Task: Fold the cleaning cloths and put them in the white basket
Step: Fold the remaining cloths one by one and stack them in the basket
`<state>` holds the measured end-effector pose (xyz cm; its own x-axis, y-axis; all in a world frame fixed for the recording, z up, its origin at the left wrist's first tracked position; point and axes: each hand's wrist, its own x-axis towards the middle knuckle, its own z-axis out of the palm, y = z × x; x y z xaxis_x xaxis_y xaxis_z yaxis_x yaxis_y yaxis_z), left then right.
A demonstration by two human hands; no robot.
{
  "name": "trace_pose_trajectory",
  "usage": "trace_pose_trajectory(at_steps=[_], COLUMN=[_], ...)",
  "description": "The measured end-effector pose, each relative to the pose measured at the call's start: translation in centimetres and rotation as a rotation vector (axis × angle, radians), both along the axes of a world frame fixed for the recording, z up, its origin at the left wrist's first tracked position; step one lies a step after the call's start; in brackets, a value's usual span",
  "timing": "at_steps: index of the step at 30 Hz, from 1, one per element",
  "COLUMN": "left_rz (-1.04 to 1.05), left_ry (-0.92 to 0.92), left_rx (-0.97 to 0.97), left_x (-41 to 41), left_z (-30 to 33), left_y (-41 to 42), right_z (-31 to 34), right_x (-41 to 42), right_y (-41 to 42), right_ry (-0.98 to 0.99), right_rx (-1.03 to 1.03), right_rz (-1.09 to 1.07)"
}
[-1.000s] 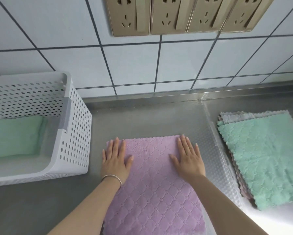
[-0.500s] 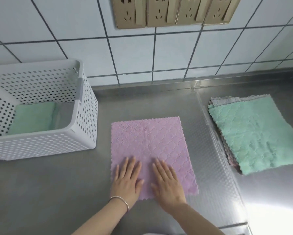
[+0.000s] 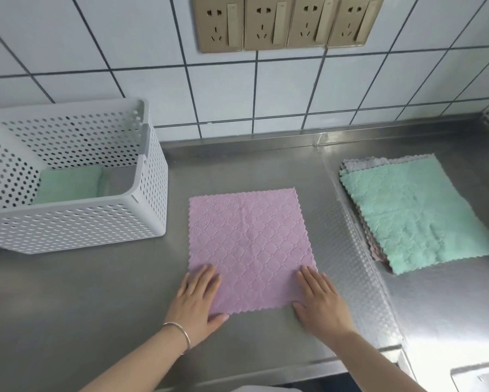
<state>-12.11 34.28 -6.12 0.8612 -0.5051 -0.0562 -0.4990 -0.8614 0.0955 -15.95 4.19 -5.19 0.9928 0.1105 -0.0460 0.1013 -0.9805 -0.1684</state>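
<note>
Where steel bench (image 3: 96, 292) meets tiled wall (image 3: 294, 89), spanning whole frame, w/ embossed patch right of centre. On wall, far centre: row of four gold sockets (image 3: 288, 22). Far left on bench: white basket (image 3: 76, 224), perforated sides, upright, w/ one folded green cloth (image 3: 68, 188) lying flat on its floor. Right side of bench: stack of cloths (image 3: 418, 213), unfolded, green one on top, grey & pinkish edges peeking out at far and left sides; well apart from basket. Centre of bench, between basket and stack: purple cloth (image 3: 251, 247), quilted diamond pattern, scalloped edge, spread flat & unfolded, touching neither basket nor stack. Faint crease line down its middle from far edge.

Left hand (image 3: 199, 301) flat on near-left corner of purple cloth, fingers spread slightly & pointing far, palm half on bench, thumb along near edge. Right hand (image 3: 321, 302) flat on near-right corner, fingers together-ish & extended, thumb on bench just below near edge. Neither pinching anything visibly; both pressed palm-down. Thin silver bangle (image 3: 181, 333) on left wrist. Forearms entering from near edge.
</note>
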Motion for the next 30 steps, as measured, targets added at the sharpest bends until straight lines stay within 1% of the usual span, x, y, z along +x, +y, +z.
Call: trace_pose_trajectory(at_steps=[2, 4, 6, 9, 11, 13, 16, 18, 19, 21, 24, 30], left_rz=[-0.082, -0.119, -0.115, -0.099, -0.053, 0.015, 0.109, 0.196, 0.229, 0.247, 0.246, 0.243], left_ry=[-0.044, -0.024, 0.002, 0.017, 0.042, 0.069, 0.122, 0.178, 0.203, 0.267, 0.449, 0.694], left_rx=[-0.101, -0.175, -0.195, -0.171, -0.193, -0.293, -0.457, -0.520, -0.522, -0.466, -0.354, -0.213], left_x=[-0.5, -0.5, -0.4, 0.1, 0.4, 0.7, 0.9, 0.8, 0.8, 0.8, 1.0, 1.1], left_z=[0.7, 1.1, 1.0, 1.0, 1.1, 1.2, 1.5, 2.6, 3.3, 4.7, 6.4, 8.6], left_y=[-0.9, -1.6, -1.9, -1.6, -0.8, 0.2, 1.8, 2.5, 2.7, 3.2, 3.5, 3.4], right_z=[0.1, 0.3, 0.8, 1.2, 1.6, 2.1, 3.0, 3.9, 4.5, 5.5, 6.7, 7.9], right_x=[0.4, 0.7, 0.8, 1.0, 1.4, 1.9, 2.5, 2.8, 3.0, 3.5, 4.0, 4.1], right_y=[0.6, 1.2, 1.5, 1.4, 1.1, 0.4, -0.9, -1.6, -1.9, -2.6, -3.0, -3.2], right_ry=[-0.141, -0.234, -0.238, -0.192, -0.139, -0.090, -0.021, 0.050, 0.100, 0.251, 0.465, 0.729], right_rx=[-0.001, 0.012, 0.015, 0.013, 0.000, 0.006, 0.114, 0.188, 0.190, 0.166, 0.110, 0.060], right_rz=[0.080, 0.204, 0.264, 0.248, 0.205, 0.129, -0.015, -0.079, -0.082, -0.057, -0.050, 0.021])
